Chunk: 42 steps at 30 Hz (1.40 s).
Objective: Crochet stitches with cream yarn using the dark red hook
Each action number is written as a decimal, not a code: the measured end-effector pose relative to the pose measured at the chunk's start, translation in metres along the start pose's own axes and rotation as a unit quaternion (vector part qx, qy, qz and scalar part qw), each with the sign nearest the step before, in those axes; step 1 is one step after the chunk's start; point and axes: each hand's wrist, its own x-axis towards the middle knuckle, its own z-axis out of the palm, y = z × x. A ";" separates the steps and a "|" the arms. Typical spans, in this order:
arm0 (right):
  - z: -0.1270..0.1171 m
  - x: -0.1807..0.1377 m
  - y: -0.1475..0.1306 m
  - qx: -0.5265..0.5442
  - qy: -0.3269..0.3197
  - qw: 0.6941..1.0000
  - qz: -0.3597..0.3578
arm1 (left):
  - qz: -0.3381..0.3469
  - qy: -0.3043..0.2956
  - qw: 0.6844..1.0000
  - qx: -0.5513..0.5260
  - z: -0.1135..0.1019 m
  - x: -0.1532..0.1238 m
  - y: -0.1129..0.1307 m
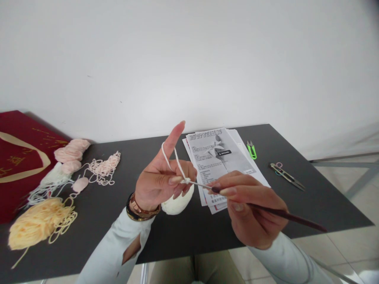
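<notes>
My left hand [164,175] is raised over the table with the index finger pointing up. White yarn [177,159] loops round that finger and runs down to a small knotted bit of crochet [186,180], which the thumb and other fingertips pinch. My right hand [254,209] grips a crochet hook [284,214] with a dark handle, held like a pen. The thin metal shaft reaches left into the knotted stitches; its tip is hidden there. Behind my left hand lies a ball of white yarn [177,203], partly covered by the fingers.
Printed sheets [219,157] lie stacked behind my hands. Green thread snips [251,150] and metal scissors [286,176] lie to the right. At left are pink yarn [72,152], yellow yarn [41,223] and a red bag [17,157] on the dark table [118,205]. A white wall [189,63] stands behind.
</notes>
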 end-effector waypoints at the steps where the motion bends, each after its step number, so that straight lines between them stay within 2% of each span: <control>1: 0.000 0.000 0.000 -0.002 -0.001 1.000 -0.007 | 0.000 -0.002 1.000 -0.001 0.000 0.000 0.000; 5: -0.001 0.004 -0.002 0.028 -0.004 0.999 -0.027 | 0.003 0.000 1.000 0.001 0.000 0.000 0.000; 11: -0.006 0.012 -0.006 0.037 -0.062 0.994 -0.080 | 0.008 -0.013 1.000 0.011 -0.001 0.001 0.000; 18: -0.010 0.009 -0.007 -0.050 -0.112 0.984 -0.130 | 0.011 -0.005 1.000 0.025 -0.002 0.001 0.000; 25: -0.016 0.005 -0.007 -0.116 -0.139 0.966 -0.184 | 0.041 -0.006 0.999 -0.006 0.002 0.001 -0.004; 29: -0.017 0.007 -0.010 -0.199 -0.193 0.945 -0.176 | 0.065 0.014 0.998 -0.007 0.006 0.001 -0.006; 32: -0.015 0.006 -0.007 -0.221 -0.135 0.924 -0.281 | 0.072 0.024 0.997 -0.013 0.008 0.001 -0.007; 34: -0.013 0.006 -0.005 -0.238 -0.132 0.910 -0.313 | 0.066 0.034 0.997 -0.019 0.010 0.001 -0.008; 36: -0.012 0.006 -0.003 -0.280 -0.187 0.900 -0.277 | 0.052 0.041 0.998 -0.024 0.011 0.001 -0.009; 37: -0.012 0.005 -0.002 -0.291 -0.181 0.897 -0.277 | 0.045 0.045 0.998 -0.027 0.013 0.001 -0.009; 39: -0.012 0.004 0.002 -0.289 -0.116 0.889 -0.334 | 0.042 0.050 0.998 -0.027 0.015 0.000 -0.010; 42: -0.012 0.001 0.008 -0.304 -0.108 0.885 -0.335 | 0.047 0.056 0.997 -0.003 0.020 0.000 -0.011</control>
